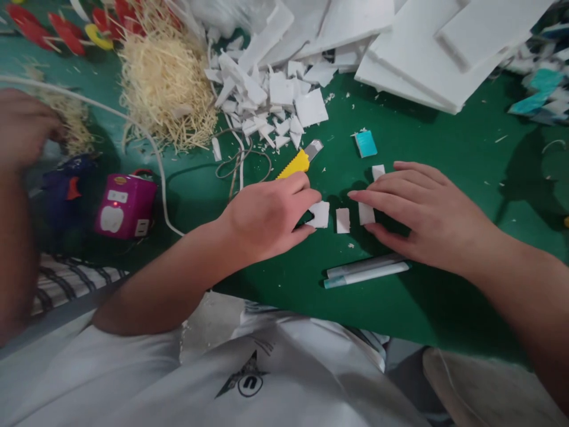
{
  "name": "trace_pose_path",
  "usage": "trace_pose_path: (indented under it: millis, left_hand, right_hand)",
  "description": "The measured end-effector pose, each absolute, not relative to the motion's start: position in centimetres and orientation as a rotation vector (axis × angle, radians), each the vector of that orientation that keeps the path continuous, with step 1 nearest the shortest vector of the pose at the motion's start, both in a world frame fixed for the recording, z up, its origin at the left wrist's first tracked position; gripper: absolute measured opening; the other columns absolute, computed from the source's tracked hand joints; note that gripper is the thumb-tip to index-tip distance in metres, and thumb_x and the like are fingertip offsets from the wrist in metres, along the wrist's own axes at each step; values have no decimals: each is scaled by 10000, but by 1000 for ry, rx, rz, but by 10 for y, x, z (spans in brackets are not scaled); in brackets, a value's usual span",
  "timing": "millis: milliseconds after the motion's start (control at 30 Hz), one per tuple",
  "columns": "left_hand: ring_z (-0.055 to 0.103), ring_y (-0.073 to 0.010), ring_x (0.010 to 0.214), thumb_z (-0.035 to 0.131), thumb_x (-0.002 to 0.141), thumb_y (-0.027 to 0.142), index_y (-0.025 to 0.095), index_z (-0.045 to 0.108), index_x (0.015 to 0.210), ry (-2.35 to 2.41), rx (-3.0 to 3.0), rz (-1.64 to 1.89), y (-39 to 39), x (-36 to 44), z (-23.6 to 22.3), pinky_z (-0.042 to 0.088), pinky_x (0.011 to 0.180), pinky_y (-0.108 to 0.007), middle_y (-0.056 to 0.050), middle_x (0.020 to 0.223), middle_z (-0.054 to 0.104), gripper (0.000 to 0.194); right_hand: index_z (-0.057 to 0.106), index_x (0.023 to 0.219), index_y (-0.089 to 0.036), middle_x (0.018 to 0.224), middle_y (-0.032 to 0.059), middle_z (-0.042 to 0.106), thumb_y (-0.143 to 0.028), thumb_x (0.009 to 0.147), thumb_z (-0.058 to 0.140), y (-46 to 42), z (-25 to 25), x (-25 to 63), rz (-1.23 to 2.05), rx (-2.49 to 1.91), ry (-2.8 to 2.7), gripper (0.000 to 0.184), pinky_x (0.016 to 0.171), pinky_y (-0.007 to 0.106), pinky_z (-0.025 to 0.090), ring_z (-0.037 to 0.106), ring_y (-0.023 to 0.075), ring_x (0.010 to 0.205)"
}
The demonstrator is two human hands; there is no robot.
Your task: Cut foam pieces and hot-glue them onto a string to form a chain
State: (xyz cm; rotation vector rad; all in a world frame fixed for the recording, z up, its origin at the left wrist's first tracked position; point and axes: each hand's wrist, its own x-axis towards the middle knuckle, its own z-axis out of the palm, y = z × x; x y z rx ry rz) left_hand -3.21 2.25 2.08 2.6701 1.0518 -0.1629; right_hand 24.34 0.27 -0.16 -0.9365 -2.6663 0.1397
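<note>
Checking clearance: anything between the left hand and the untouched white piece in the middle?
Yes: another white piece, at the left hand, lies directly between. Nothing else visible blocks the untouched piece.

Green table (pixel 444 133), white pieces (pixel 321 214), turquoise block (pixel 365 143), yellow-handled cutter (pixel 299 163)

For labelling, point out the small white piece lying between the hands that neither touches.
The small white piece alone in the middle; one piece sits at the left hand, another piece at the right hand.
</note>
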Motion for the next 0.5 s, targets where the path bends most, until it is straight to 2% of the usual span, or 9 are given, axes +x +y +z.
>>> trace_pose_path:
  millis: [100, 200, 367, 500]
  left_hand:
    - [721, -224, 959, 649, 949, 302, 157, 686, 1204, 1060, 2663, -196, 21, -32, 23, 511, 695, -282, -87, 1131, 679, 297]
    - [721, -234, 975, 639, 957, 298, 157, 682, 1217, 1079, 2645, -221, 21, -32, 24, 510, 700, -298, -92, 1154, 673, 299]
    - [720, -251, 992, 645, 956, 307, 154, 686, 1217, 1089, 2636, -235, 20, -30, 25, 503, 695, -311, -96, 1160, 671, 305]
    - [722, -249, 984, 635, 970, 324, 148, 684, 1227, 1108, 2644, -259, 19, -29, 26, 489, 690, -312, -98, 1163, 674, 316]
  right_hand:
    - [664, 1321, -240, 1092, 79, 778, -241, 934, 625, -1, -1, 239, 160, -1002, -2652, 389, 1063, 515, 533, 721, 252, 1029]
    - [658, 1326, -222, 1088, 91, 769, -247, 930, 633, -4, 1, 235, 165, -978, -2667, 398, 1058, 509, 529, 717, 261, 1030]
    - [636, 1335, -126, 1134, 158, 749, -266, 946, 618, -5, 3, 227, 145, -939, -2708, 413, 889, 439, 568, 709, 281, 1035]
    - [651, 1326, -123, 1097, 141, 760, -202, 950, 587, -2, -2, 218, 146, -898, -2701, 389, 799, 391, 559, 713, 254, 978]
